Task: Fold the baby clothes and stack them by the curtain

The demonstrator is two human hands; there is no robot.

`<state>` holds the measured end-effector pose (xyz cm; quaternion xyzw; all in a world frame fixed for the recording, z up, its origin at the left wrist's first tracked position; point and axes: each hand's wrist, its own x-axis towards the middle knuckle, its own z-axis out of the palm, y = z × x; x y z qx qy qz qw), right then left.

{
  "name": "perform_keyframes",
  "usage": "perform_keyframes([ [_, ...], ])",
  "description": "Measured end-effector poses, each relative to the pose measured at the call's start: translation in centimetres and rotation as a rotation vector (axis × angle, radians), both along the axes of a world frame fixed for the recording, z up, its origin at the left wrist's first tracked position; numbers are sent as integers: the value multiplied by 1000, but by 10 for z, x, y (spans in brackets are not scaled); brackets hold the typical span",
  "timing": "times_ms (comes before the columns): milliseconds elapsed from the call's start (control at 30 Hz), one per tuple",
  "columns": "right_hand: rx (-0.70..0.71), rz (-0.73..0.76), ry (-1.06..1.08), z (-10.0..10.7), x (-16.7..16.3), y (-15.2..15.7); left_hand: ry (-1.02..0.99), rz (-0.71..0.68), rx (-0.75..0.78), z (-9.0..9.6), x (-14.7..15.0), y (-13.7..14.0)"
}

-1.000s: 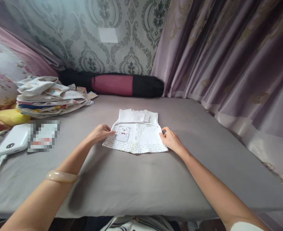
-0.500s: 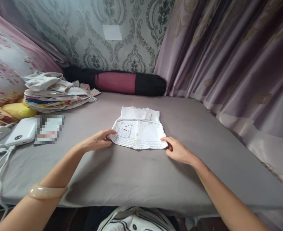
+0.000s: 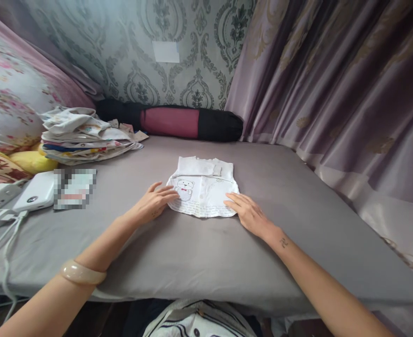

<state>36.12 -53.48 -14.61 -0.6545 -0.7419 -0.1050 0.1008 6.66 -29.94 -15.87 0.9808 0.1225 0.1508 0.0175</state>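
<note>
- I see one small white shirt lying on the grey cover, mid-scene, its bear print on the left half and hem on the near side.
- My left hand is palm down, fingers loosely extended over the shirt's left edge, gripping nothing.
- My right hand mirrors it on the right edge, fingers extended, nothing pinched.
- I judge the two hands sit opposite each other to keep both sides flat and even.
- Sleeve fabric lies across the far part, probably to keep the outline compact; I can't tell whether both sleeves are there.
- Far left, I count one clothes stack, its pieces too overlapped to count.
- Beyond: one black-and-maroon roll. Left: one white power bank.
</note>
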Motion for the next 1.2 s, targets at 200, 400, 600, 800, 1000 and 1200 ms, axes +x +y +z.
perform_keyframes([
  [200,-94,52,112,-4,8,1,54,-155,-125,4,-2,5],
  [400,-102,60,187,17,5,-7,92,-55,-236,30,-3,-9],
  [600,-165,76,271,33,-3,-32,140,-59,-340,47,-16,-35],
  [800,-193,55,324,30,-3,-37,57,15,-355,43,-18,-42],
  [1000,11,-107,362,23,-2,-6,-147,175,-255,28,12,-31],
  [1200,185,-159,345,14,3,24,-274,294,-115,23,41,-19],
])
